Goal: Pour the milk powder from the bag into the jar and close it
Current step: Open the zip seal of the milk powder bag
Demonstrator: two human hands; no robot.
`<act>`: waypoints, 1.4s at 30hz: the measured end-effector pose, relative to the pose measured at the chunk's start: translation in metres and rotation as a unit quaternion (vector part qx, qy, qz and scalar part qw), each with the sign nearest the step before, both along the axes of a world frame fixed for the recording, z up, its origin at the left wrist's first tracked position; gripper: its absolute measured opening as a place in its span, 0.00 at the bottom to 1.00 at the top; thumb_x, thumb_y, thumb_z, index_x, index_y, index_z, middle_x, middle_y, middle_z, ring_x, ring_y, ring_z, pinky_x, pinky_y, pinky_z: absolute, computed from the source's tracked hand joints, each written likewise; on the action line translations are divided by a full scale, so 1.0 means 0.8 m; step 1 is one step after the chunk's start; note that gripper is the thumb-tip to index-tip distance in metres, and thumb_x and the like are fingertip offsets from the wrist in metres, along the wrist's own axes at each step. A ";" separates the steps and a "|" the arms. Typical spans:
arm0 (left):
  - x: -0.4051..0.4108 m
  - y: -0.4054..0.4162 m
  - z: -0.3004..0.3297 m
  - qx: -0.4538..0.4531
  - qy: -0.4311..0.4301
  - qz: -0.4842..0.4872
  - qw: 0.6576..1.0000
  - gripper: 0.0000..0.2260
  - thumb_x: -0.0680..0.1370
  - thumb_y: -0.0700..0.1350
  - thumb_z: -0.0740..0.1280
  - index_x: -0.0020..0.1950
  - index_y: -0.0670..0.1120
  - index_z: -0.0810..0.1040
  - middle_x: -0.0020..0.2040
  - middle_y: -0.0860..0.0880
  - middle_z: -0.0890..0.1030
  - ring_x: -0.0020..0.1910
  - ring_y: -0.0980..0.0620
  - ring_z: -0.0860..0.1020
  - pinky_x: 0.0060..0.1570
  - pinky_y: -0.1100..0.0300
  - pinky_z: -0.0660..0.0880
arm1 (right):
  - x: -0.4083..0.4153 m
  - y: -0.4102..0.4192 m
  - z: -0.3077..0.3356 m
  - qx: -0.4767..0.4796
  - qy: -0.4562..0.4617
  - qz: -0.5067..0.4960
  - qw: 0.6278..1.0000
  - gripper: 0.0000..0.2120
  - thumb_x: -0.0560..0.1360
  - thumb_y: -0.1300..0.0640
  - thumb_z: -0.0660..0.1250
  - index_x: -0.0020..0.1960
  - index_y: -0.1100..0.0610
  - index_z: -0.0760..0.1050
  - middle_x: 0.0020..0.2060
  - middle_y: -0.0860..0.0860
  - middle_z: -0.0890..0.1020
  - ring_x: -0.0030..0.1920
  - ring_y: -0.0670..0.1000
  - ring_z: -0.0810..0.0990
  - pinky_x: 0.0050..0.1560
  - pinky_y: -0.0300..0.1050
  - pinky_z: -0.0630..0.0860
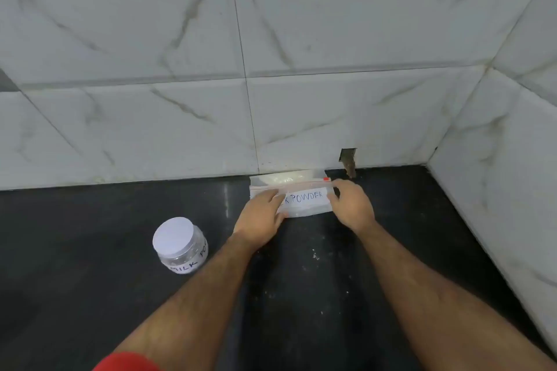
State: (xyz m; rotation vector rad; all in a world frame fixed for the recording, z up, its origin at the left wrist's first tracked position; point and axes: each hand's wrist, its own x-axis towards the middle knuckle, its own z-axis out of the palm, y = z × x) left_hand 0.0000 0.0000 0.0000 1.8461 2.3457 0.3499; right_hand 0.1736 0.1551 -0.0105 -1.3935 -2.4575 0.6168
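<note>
A clear zip bag with a white label reading "POWDER" and a red slider lies on the black counter against the back wall, white powder showing at its far end. My left hand grips the bag's left side, covering part of the label. My right hand pinches its right end near the red slider. A small clear jar marked "MILK POW" stands on the counter to the left of my hands, its white lid on.
The black counter meets marble-look tiled walls behind and on the right. A small chipped hole sits in the back wall just past the bag. White specks dot the counter between my arms.
</note>
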 end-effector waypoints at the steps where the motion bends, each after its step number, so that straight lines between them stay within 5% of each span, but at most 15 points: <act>1: -0.003 0.013 -0.001 0.000 -0.005 -0.003 1.000 0.22 0.83 0.51 0.59 0.76 0.47 0.67 0.75 0.47 0.69 0.74 0.48 0.66 0.73 0.55 0.61 | -0.006 0.011 0.000 0.006 0.008 0.002 1.000 0.15 0.79 0.55 0.63 0.64 0.55 0.76 0.57 0.53 0.81 0.56 0.55 0.79 0.57 0.54 0.78; 7: -0.013 0.084 -0.012 -0.010 0.002 -0.018 1.000 0.18 0.82 0.48 0.60 0.72 0.47 0.72 0.70 0.48 0.75 0.69 0.47 0.70 0.69 0.52 0.66 | -0.041 0.057 0.005 0.004 -0.071 0.027 0.997 0.10 0.76 0.65 0.57 0.46 0.57 0.77 0.46 0.53 0.80 0.47 0.56 0.80 0.44 0.49 0.77; 10: -0.023 0.110 -0.023 -0.023 0.014 -0.015 1.000 0.16 0.81 0.46 0.61 0.68 0.48 0.76 0.66 0.49 0.78 0.67 0.46 0.72 0.65 0.51 0.69 | -0.055 0.079 -0.001 0.013 -0.100 0.065 0.993 0.11 0.76 0.66 0.58 0.49 0.57 0.78 0.45 0.52 0.75 0.49 0.58 0.80 0.43 0.43 0.71; 20: -0.049 0.139 -0.053 -0.065 -0.008 0.064 0.996 0.15 0.79 0.41 0.64 0.64 0.52 0.77 0.61 0.50 0.78 0.60 0.46 0.76 0.60 0.52 0.67 | -0.067 0.106 -0.023 -0.031 -0.185 0.097 0.977 0.13 0.76 0.63 0.64 0.59 0.58 0.78 0.57 0.55 0.80 0.56 0.57 0.80 0.55 0.50 0.79; 25: -0.050 0.143 -0.046 -0.098 0.000 0.084 0.992 0.13 0.80 0.45 0.61 0.63 0.55 0.77 0.60 0.51 0.79 0.61 0.47 0.75 0.61 0.51 0.67 | -0.067 0.107 -0.009 -0.045 -0.208 0.121 0.970 0.06 0.76 0.60 0.65 0.50 0.61 0.80 0.44 0.53 0.79 0.50 0.57 0.80 0.45 0.46 0.75; 29: -0.059 0.136 -0.029 -0.098 -0.003 0.077 0.992 0.11 0.79 0.46 0.63 0.58 0.56 0.81 0.57 0.52 0.82 0.60 0.47 0.74 0.61 0.50 0.66 | -0.055 0.109 0.008 -0.134 -0.115 0.106 0.978 0.10 0.73 0.61 0.70 0.34 0.59 0.75 0.34 0.52 0.76 0.39 0.52 0.74 0.35 0.41 0.68; 34: -0.069 0.117 0.010 -0.081 -0.121 0.086 0.986 0.03 0.77 0.51 0.69 0.48 0.55 0.82 0.52 0.55 0.84 0.55 0.51 0.78 0.63 0.50 0.69 | -0.028 0.095 0.040 -0.268 0.079 0.036 0.960 0.10 0.72 0.62 0.75 0.45 0.70 0.79 0.30 0.52 0.75 0.31 0.50 0.69 0.28 0.41 0.66; 42: -0.066 0.064 0.089 -0.041 -0.165 0.084 0.982 0.01 0.76 0.50 0.71 0.44 0.55 0.82 0.44 0.58 0.81 0.52 0.52 0.79 0.59 0.52 0.73 | 0.001 0.042 0.094 -0.265 0.222 0.007 0.939 0.08 0.73 0.59 0.75 0.46 0.65 0.81 0.33 0.49 0.77 0.34 0.46 0.73 0.30 0.40 0.72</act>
